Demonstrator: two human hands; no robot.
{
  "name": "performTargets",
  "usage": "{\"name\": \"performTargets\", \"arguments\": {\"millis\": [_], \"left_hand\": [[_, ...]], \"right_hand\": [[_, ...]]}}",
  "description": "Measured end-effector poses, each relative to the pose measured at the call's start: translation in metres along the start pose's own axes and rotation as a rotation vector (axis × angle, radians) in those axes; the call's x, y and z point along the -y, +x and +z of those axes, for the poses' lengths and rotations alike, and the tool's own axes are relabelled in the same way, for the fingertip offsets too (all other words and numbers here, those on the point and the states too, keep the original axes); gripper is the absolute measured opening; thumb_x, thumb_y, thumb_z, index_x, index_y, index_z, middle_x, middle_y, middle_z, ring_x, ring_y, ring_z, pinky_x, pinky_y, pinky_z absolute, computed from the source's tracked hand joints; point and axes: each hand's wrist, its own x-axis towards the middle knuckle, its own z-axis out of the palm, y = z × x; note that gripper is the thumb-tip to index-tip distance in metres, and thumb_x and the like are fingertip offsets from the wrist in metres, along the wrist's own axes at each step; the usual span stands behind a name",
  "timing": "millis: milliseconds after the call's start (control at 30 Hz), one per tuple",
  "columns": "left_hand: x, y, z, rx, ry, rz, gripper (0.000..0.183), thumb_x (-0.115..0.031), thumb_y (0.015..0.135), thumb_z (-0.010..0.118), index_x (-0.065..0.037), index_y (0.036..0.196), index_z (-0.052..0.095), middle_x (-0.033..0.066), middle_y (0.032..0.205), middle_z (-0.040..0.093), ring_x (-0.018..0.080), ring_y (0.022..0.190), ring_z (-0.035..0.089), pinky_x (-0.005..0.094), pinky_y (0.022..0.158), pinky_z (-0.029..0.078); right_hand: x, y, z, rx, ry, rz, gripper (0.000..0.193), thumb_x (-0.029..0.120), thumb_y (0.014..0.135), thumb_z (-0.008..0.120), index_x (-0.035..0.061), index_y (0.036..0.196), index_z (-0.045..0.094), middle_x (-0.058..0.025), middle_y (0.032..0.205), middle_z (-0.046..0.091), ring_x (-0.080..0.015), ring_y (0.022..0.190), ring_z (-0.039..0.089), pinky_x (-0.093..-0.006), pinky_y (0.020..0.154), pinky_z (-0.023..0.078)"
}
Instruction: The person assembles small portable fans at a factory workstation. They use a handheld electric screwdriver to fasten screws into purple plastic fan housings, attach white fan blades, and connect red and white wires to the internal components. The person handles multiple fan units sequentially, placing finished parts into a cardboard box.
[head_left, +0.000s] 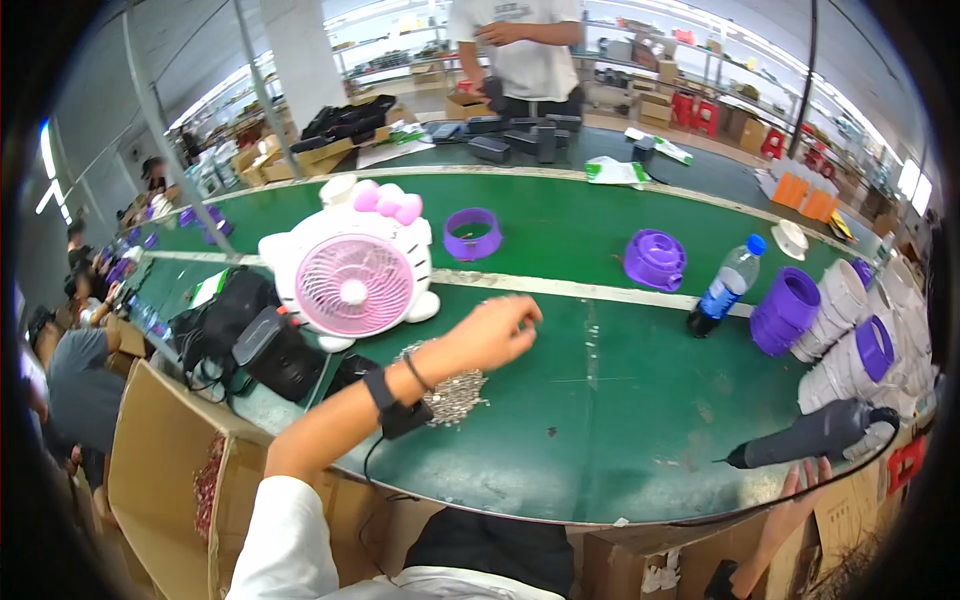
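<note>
My left hand (497,332) is over the green table, its fingers curled in; whether anything small is in them is hidden. Below its wrist lies a pile of small metal screws (455,398). Just beyond stands a white cat-shaped fan (350,270) with a pink grille and pink bow. At the right front edge my right hand (798,500) has its fingers stretched up beside a dark grey electric screwdriver (805,436), which lies on the table with its tip to the left. The fingertips are close to its body; a firm grip does not show.
A purple ring (472,236), a purple base (655,260) and a bottle of dark drink (725,285) stand on the table. White and purple housings (835,310) are stacked at right. Black adapters (262,335) lie left, above an open carton (160,470). A person (515,50) stands opposite.
</note>
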Motion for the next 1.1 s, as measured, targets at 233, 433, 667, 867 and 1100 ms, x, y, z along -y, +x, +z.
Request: {"name": "performTargets", "arguments": {"millis": [233, 433, 667, 867, 1100], "left_hand": [[0.154, 0.086, -0.13, -0.369, 0.785, 0.066, 0.056, 0.0, 0.082, 0.056, 0.001, 0.137, 0.044, 0.0316, 0.13, 0.052, 0.0473, 0.108, 0.061, 0.0526, 0.087, 0.054], [0.184, 0.094, -0.132, -0.273, 0.934, -0.186, 0.034, -0.005, 0.086, 0.065, -0.006, 0.118, 0.055, 0.0194, 0.111, 0.064, 0.0427, 0.101, 0.065, 0.0512, 0.082, 0.055], [0.077, 0.085, -0.12, -0.403, 0.734, 0.168, 0.018, -0.007, 0.088, 0.066, -0.005, 0.105, 0.062, 0.0155, 0.099, 0.066, 0.0391, 0.093, 0.065, 0.0496, 0.075, 0.053], [-0.034, -0.012, -0.081, -0.189, 0.52, 0.323, 0.018, -0.011, 0.087, 0.069, -0.006, 0.104, 0.067, 0.0136, 0.093, 0.066, 0.0356, 0.089, 0.065, 0.0457, 0.075, 0.053], [-0.072, -0.111, -0.031, 0.158, 0.522, 0.323, 0.02, -0.015, 0.084, 0.073, -0.008, 0.103, 0.07, 0.0096, 0.085, 0.066, 0.0297, 0.082, 0.066, 0.0401, 0.069, 0.055]], "right_hand": [[-0.012, -0.017, 0.109, -0.244, 0.017, -0.008, 0.056, 0.013, 0.093, 0.07, -0.0008, 0.141, 0.044, -0.0131, 0.129, 0.057, -0.0172, 0.086, 0.065, -0.0286, 0.072, 0.053], [-0.011, 0.077, 0.063, -0.111, -0.397, -0.16, 0.047, 0.012, 0.09, 0.07, 0.0004, 0.132, 0.055, -0.0165, 0.125, 0.058, -0.0184, 0.078, 0.062, -0.03, 0.068, 0.051], [-0.054, 0.113, 0.07, 0.027, -0.5, -0.186, 0.024, 0.01, 0.083, 0.075, -0.0004, 0.103, 0.067, -0.0126, 0.087, 0.06, -0.0203, 0.062, 0.057, -0.0339, 0.063, 0.048], [-0.028, 0.126, 0.062, -0.14, -0.43, -0.215, 0.023, 0.004, 0.08, 0.072, -0.0011, 0.102, 0.066, -0.0117, 0.085, 0.06, -0.0191, 0.065, 0.055, -0.0331, 0.063, 0.046], [0.067, 0.118, 0.165, -0.034, -0.201, -0.337, 0.022, 0.013, 0.089, 0.073, 0.0002, 0.104, 0.063, -0.0102, 0.09, 0.058, -0.0184, 0.072, 0.056, -0.0304, 0.062, 0.045]]}}
